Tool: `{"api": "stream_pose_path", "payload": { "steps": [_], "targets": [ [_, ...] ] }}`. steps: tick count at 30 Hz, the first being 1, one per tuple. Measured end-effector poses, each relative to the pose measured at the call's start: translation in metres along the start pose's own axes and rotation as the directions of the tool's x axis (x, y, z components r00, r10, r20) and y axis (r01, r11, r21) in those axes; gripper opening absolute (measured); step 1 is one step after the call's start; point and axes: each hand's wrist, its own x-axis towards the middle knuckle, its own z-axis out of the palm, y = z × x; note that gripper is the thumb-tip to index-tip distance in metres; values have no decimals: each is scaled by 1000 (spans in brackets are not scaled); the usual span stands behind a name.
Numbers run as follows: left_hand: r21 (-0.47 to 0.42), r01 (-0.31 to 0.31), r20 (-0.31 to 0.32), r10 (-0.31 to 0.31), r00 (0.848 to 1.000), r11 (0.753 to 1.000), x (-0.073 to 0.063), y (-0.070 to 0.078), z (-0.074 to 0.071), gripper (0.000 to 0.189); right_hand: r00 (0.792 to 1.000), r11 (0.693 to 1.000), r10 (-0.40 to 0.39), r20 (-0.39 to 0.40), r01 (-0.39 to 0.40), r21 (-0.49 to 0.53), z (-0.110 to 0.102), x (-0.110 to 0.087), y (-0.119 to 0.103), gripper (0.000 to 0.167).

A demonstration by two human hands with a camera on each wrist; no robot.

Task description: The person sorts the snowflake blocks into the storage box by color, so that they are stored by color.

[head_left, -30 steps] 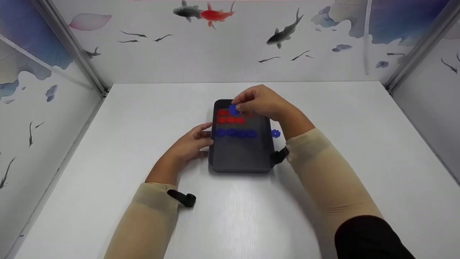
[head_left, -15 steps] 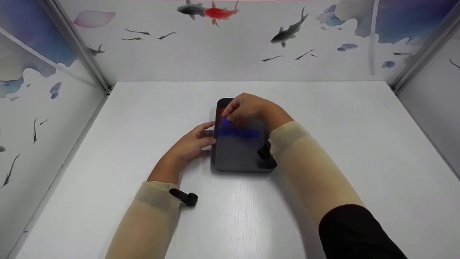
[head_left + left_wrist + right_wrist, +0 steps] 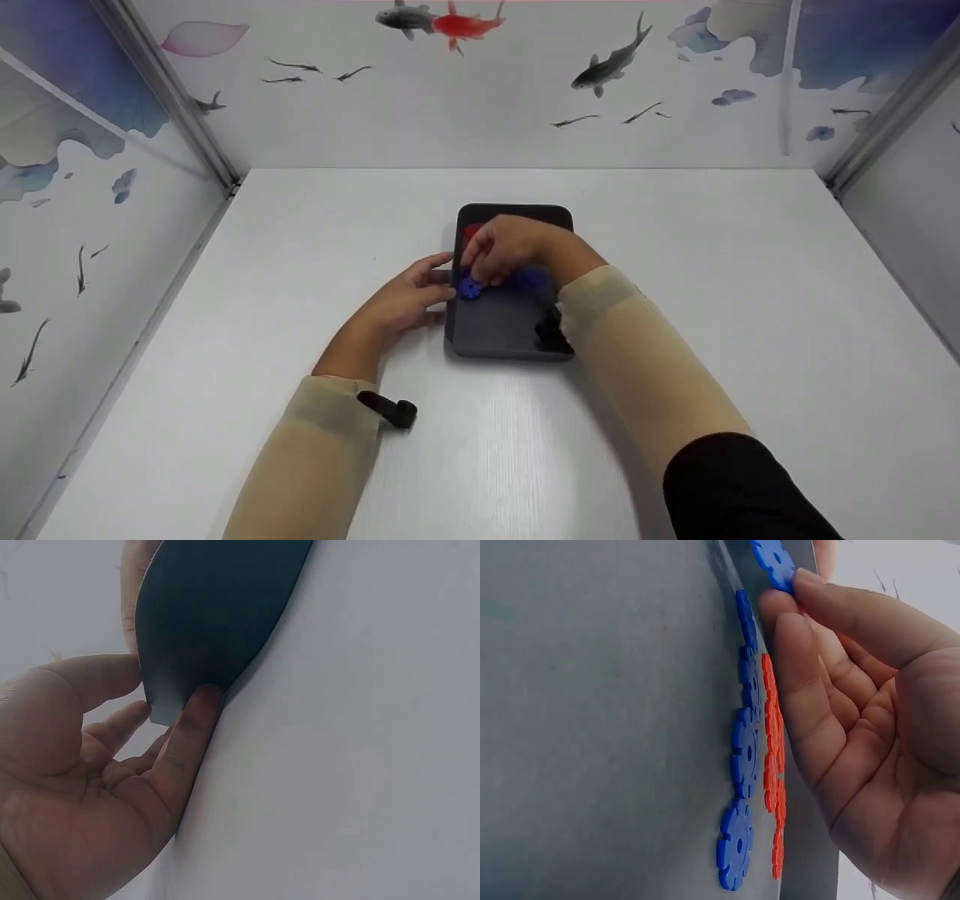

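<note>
My right hand (image 3: 514,247) reaches into a dark grey tray (image 3: 491,326) and pinches a blue snowflake building disc (image 3: 470,288) between thumb and fingertips, near the left wall. Below those fingers in the right wrist view runs a row of blue discs (image 3: 744,754), nearly end to end. Red discs (image 3: 772,735) lie beside that row; in the head view my right hand covers most of them. My left hand (image 3: 409,296) touches the tray's left side, its fingers spread. In the left wrist view, fingertips rest against the dark outer wall (image 3: 217,607).
The tray stands on a white table (image 3: 337,225). Printed panels (image 3: 480,112) enclose the back and sides. A black strap end (image 3: 551,330) at my right wrist hangs over the tray's front right part.
My right hand has carried the blue disc from over the tray's back toward me and left, down to the blue row's left end. My left hand stays at the tray's side.
</note>
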Motion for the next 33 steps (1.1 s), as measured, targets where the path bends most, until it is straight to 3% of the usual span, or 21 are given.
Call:
{"api": "stream_pose_path", "payload": {
  "steps": [10,17,26,33],
  "targets": [
    [-13,9,-4,-9,1000,1000,0,1,0,71,1000,1000,21,6,-21,13,-1,-2,-1,21],
    [-21,12,-8,-12,1000,1000,-1,1,2,69,998,991,-63,-11,64,117,-12,-11,-1,21],
    [-24,13,-20,-14,1000,1000,-1,1,4,71,983,972,-124,-133,147,181,-41,-52,-2,26],
    [-26,9,-32,-10,999,1000,-1,1,4,72,972,959,-116,-204,163,230,-61,-84,21,33]
  ]
}}
